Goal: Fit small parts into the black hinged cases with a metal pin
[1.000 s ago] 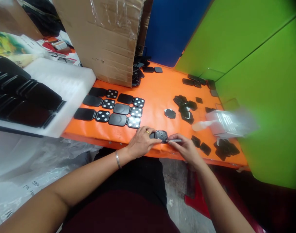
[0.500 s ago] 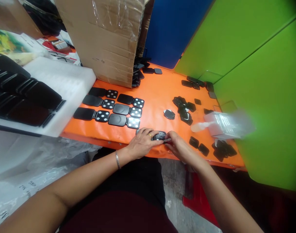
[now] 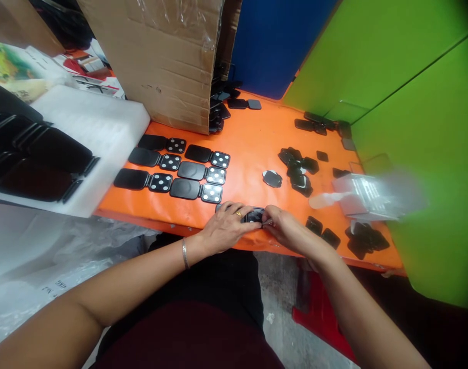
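At the near edge of the orange table, my left hand (image 3: 227, 228) lies over a black hinged case (image 3: 254, 217), its fingers bent across the left part and its thumb along the near side. The case lies open, and its right half shows a dark recess with a pale dot. My right hand (image 3: 285, 229) is closed in a pinch at that half's right edge, on a thin grey metallic tool (image 3: 268, 222) whose kind I cannot make out. Further left lie several open black cases (image 3: 186, 188) in rows, with white dots on their right halves.
A cardboard box (image 3: 161, 66) stands behind the rows, and white foam (image 3: 119, 115) with black pieces is at left. Loose black pieces (image 3: 297, 171), a grey oval piece (image 3: 272, 178) and a clear box (image 3: 359, 197) lie on the orange table (image 3: 249, 154). Green panels border the right.
The view has shifted slightly, so the things on the right sit further right. Both hands stay at the same case, and the right fingertips have moved only a little.
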`<move>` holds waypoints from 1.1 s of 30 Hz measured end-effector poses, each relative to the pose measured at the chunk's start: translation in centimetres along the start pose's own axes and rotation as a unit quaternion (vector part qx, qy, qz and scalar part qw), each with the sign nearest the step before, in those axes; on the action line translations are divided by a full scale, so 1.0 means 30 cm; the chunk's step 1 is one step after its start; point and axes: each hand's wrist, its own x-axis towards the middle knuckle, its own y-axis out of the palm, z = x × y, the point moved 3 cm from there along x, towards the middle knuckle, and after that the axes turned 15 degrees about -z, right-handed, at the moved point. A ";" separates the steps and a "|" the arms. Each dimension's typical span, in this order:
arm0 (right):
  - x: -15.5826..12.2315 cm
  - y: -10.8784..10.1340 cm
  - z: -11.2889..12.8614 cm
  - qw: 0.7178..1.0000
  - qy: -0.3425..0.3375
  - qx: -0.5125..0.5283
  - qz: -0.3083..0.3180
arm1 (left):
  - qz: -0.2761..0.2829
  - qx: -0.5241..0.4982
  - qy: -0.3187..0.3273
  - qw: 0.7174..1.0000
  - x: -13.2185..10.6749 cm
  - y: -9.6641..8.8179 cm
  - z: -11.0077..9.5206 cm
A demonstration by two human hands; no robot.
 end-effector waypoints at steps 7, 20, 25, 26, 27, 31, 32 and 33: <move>0.075 -0.034 -0.027 0.992 -0.028 0.016 0.124 | 0.014 0.013 0.009 1.000 0.003 -0.001 0.000; -0.081 -0.071 -0.069 0.975 0.096 0.190 0.063 | 0.003 0.019 0.016 1.000 0.000 -0.001 -0.002; -0.078 -0.056 -0.097 0.962 0.127 0.234 -0.061 | -0.004 0.022 0.022 0.999 -0.006 0.006 0.002; -0.071 -0.042 -0.098 0.965 0.119 0.225 -0.066 | -0.007 0.019 0.023 1.000 -0.007 0.007 0.003; -0.064 -0.026 -0.097 0.969 0.108 0.211 -0.069 | -0.011 0.016 0.024 1.000 -0.009 0.009 0.004; -0.043 0.022 -0.081 0.988 0.052 0.119 -0.077 | -0.022 0.001 0.023 0.999 -0.015 0.014 0.006; -0.041 0.029 -0.073 0.992 0.043 0.089 -0.074 | -0.024 -0.002 0.022 0.999 -0.016 0.014 0.006; -0.040 0.034 -0.063 0.995 0.036 0.058 -0.069 | -0.026 -0.005 0.021 0.999 -0.017 0.015 0.006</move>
